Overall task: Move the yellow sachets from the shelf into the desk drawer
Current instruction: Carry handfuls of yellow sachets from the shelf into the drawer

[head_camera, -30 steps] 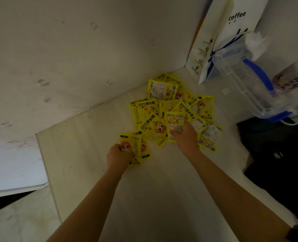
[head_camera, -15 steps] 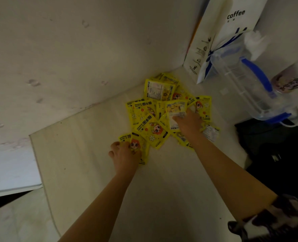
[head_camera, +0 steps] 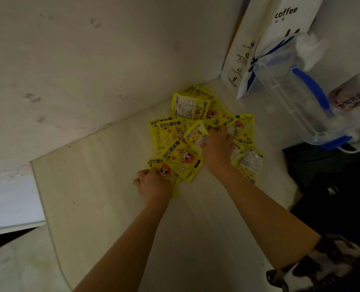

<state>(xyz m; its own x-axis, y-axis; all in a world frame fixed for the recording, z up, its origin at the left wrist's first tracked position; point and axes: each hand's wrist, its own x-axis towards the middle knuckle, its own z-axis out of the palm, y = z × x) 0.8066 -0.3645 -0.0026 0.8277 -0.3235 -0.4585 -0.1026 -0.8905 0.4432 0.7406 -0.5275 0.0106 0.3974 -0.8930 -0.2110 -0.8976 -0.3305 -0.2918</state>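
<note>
Several yellow sachets (head_camera: 190,106) with cartoon faces lie in a loose pile on the pale shelf (head_camera: 103,186), in the corner by the wall. My left hand (head_camera: 153,185) is closed on a small stack of sachets (head_camera: 164,171) at the pile's near edge. My right hand (head_camera: 218,148) rests on the middle of the pile, pinching a sachet (head_camera: 197,133) whose back label faces up. Sachets under both hands are partly hidden. No drawer is in view.
A white coffee bag (head_camera: 265,39) leans in the back corner. A clear plastic jug with a blue handle (head_camera: 307,98) stands to its right. Dark bags (head_camera: 333,182) fill the shelf's right side. The shelf's left edge (head_camera: 42,199) drops off.
My right hand has reached farther into the pile, carrying its sachet along. My left hand has slid right and forward with its stack, closer to the pile.
</note>
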